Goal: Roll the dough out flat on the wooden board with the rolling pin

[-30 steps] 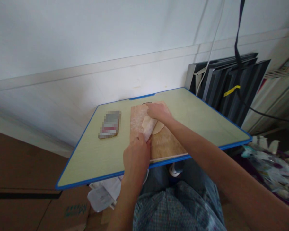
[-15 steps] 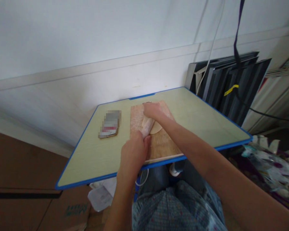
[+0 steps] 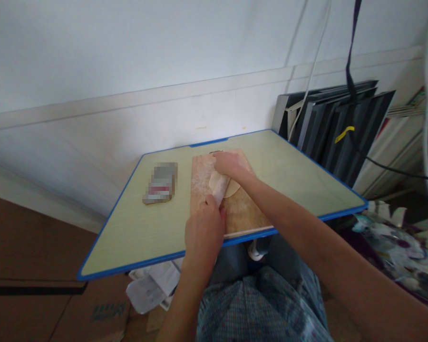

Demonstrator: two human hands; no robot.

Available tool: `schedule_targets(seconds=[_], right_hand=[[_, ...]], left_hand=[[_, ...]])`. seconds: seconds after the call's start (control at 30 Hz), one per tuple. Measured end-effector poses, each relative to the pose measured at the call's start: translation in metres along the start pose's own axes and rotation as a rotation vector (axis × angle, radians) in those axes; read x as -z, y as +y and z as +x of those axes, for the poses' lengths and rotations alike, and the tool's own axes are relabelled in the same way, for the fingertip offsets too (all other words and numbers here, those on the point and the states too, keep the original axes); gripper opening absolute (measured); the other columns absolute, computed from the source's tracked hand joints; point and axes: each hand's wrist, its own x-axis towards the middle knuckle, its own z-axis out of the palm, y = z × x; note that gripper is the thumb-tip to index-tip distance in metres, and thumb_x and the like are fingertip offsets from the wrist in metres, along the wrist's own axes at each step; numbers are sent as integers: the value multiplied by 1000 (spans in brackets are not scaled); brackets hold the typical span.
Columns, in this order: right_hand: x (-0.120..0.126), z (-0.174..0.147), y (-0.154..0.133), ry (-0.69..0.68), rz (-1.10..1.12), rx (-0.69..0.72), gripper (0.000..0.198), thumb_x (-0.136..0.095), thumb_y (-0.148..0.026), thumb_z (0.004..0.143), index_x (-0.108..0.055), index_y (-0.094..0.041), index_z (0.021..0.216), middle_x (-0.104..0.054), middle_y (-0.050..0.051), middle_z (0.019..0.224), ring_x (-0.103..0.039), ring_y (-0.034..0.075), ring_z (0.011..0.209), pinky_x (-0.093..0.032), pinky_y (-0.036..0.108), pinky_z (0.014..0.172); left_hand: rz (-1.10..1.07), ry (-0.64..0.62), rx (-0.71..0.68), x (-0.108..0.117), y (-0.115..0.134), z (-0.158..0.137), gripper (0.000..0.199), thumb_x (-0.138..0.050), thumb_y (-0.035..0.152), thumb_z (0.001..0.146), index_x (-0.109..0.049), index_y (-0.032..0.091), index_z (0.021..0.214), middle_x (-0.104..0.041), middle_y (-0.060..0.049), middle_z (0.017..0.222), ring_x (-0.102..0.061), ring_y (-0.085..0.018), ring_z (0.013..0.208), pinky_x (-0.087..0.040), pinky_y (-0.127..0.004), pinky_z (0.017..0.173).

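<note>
Fingers of the left hand (image 3: pixel 205 230) are closed on the near end of the rolling pin (image 3: pixel 219 191); those of the right hand (image 3: pixel 228 164) are curled over its far end. The pin is laid slantwise across the flat round dough (image 3: pixel 233 189), which is set on the wooden board (image 3: pixel 244 216). The board's near edge is placed right by the blue front edge of the table (image 3: pixel 299 180). Wide room is left to the right, a narrower strip to the left, up to a pixelated object (image 3: pixel 160 183) that can't be made out. The far side is bounded by the wall (image 3: pixel 164 118). Both pin ends are hidden by the hands, and the board's right side is covered by the right forearm (image 3: pixel 317 242), slanted in from lower right. The left forearm (image 3: pixel 189 289) is angled up from below, cut off at bottom.
</note>
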Motion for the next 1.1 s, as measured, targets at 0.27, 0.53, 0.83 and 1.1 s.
schedule_targets(seconds=[0.27,0.53,0.83,1.1], right_hand=[[0,-1,-2,-3,-8,26,41,-41,-18,81,-53,-19,120,-59,11,117,-55,23,104,-43,38,85],[1,-6,8,3,8,52,40,-39,-21,81,-54,-19,119,-60,10,116,-56,23,103,-43,36,84],[-4,5,-11,-7,-15,28,31,-43,-22,81,-60,-15,106,-61,13,112,-56,26,102,-41,43,85],[3,-16,14,46,49,108,42,-33,-25,86,-45,-20,126,-50,9,129,-44,22,118,-38,39,93]], left_hand=[[3,13,23,0,1,-1,22,-38,35,86,-46,16,95,-61,-10,87,-62,-22,75,-45,-29,57],[31,34,18,-1,11,-7,20,-41,34,85,-46,16,93,-59,-9,85,-61,-21,81,-47,-29,63],[-2,-48,-55,5,-12,6,25,-38,39,86,-44,17,96,-63,-8,81,-63,-22,75,-44,-29,58],[37,7,23,5,15,-9,24,-42,36,85,-45,16,98,-60,-9,87,-61,-22,80,-46,-28,61]])
